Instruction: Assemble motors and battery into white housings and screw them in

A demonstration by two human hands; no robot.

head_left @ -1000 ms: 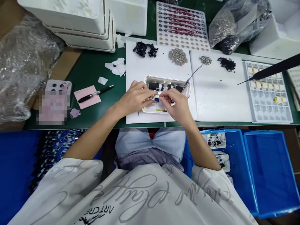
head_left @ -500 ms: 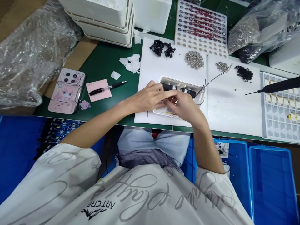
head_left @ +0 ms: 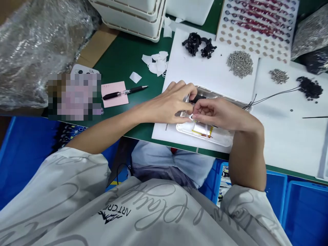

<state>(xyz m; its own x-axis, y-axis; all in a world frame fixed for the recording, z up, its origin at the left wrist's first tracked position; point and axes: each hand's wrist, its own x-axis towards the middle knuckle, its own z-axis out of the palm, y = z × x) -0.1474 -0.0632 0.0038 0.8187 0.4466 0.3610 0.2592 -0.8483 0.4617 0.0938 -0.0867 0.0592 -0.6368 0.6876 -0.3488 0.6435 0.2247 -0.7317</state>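
Observation:
A white plastic housing [head_left: 220, 139] lies on the white work mat in front of me. Inside it, a flat silver battery pouch [head_left: 202, 127] with yellow edges and thin red wires shows below my hands. A black part [head_left: 198, 98] sits near the housing's far side. My right hand [head_left: 222, 112] pinches a small white piece [head_left: 191, 117] between thumb and forefinger. My left hand [head_left: 174, 102] reaches over the housing's left end, its fingers curled and its thumb tip against that piece; what else it grips is hidden. Thin black wires [head_left: 271, 95] run out to the right.
Behind the housing are black clips [head_left: 198, 44] and a heap of screws [head_left: 240, 64]. More screws [head_left: 279, 76] and small black parts [head_left: 309, 88] lie to the right. A pen [head_left: 125, 92] rests on pink notes [head_left: 115, 102] at left. White bins [head_left: 133, 25] stand behind.
My hands have opened apart at the wrists, the right one shifting rightward, so the battery shows more. The housing pieces appear spread apart. The view has shifted closer and leftward.

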